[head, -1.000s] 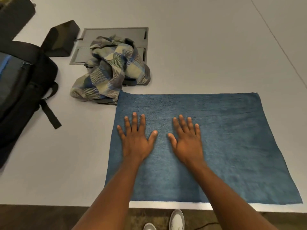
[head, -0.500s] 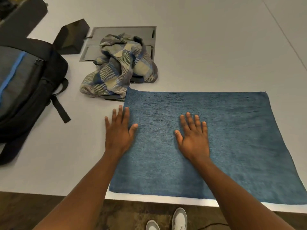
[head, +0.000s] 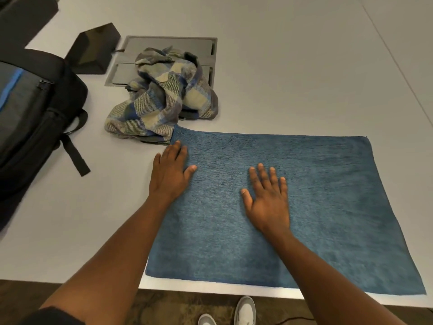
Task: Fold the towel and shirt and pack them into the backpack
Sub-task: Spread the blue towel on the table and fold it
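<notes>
A blue towel (head: 328,195) lies spread flat on the white table, its near edge along the table's front. My left hand (head: 169,172) lies flat, fingers together, across the towel's left edge near its far left corner. My right hand (head: 267,198) presses flat on the towel's middle with fingers spread. A crumpled plaid shirt (head: 164,102) sits just beyond the towel's far left corner, touching it. The black and grey backpack (head: 32,118) with a blue stripe lies at the left of the table.
A grey recessed hatch (head: 164,45) is set in the table (head: 304,66) under and behind the shirt. A black angular box (head: 93,50) stands beside the hatch. A backpack strap (head: 75,156) trails onto the table. Shoes (head: 243,310) show below the front edge.
My left hand slid left and forward from the towel's middle to its left edge near the far corner. My right hand stayed flat on the towel's middle.
</notes>
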Demonstrator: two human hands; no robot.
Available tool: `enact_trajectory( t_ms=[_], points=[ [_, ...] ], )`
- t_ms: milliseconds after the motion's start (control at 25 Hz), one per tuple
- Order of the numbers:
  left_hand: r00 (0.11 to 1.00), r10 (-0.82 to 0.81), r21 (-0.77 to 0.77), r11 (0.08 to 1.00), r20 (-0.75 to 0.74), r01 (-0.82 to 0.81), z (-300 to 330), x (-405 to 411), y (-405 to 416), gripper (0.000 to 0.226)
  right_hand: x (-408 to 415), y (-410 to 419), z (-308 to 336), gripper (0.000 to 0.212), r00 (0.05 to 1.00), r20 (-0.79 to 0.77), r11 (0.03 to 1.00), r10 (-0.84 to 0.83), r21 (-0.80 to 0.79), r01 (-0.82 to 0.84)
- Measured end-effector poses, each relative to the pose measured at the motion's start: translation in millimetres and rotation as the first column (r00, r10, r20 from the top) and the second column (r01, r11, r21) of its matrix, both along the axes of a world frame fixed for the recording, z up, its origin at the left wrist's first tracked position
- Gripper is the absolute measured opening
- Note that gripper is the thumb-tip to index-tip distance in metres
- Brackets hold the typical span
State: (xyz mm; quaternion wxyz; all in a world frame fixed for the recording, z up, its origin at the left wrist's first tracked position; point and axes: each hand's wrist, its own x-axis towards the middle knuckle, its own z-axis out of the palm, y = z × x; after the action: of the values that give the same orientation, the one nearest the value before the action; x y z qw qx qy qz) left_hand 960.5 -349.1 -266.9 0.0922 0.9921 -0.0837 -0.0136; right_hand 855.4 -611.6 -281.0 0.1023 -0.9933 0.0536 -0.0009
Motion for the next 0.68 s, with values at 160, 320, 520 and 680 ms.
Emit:
enact_trajectory(
  t_ms=[160,320,520,680],
  points=[
    [0.979,0.202,-0.107,0.974,-0.004,-0.201,10.8,-7.0,-5.8,0.06,-0.7,0.3,-1.2,0.066,1.0,0.008,1.0,0.019,0.003,-0.019],
    [0.967,0.147,-0.151,0.972,-0.209,-0.18,25.0,19.4,5.5,0.06,-2.8,6.3,0.1,0.06,0.999,0.054,1.0,-0.009,-0.006,0.009],
    [0.947,0.061,-0.309,0.937,-0.316,-0.163,28.5,39.2,18.3,0.052,-29.3,93.9,39.8,0.036,0.953,0.108,0.925,0.284,0.232,-0.301],
    [0.964,0.0,-0.312,0.946,-0.264,-0.085,34.3,28.0,19.8,0.057,-61.6,167.2,49.4,0.045,0.908,-0.153,0.846,0.391,0.448,-0.289]
  ],
)
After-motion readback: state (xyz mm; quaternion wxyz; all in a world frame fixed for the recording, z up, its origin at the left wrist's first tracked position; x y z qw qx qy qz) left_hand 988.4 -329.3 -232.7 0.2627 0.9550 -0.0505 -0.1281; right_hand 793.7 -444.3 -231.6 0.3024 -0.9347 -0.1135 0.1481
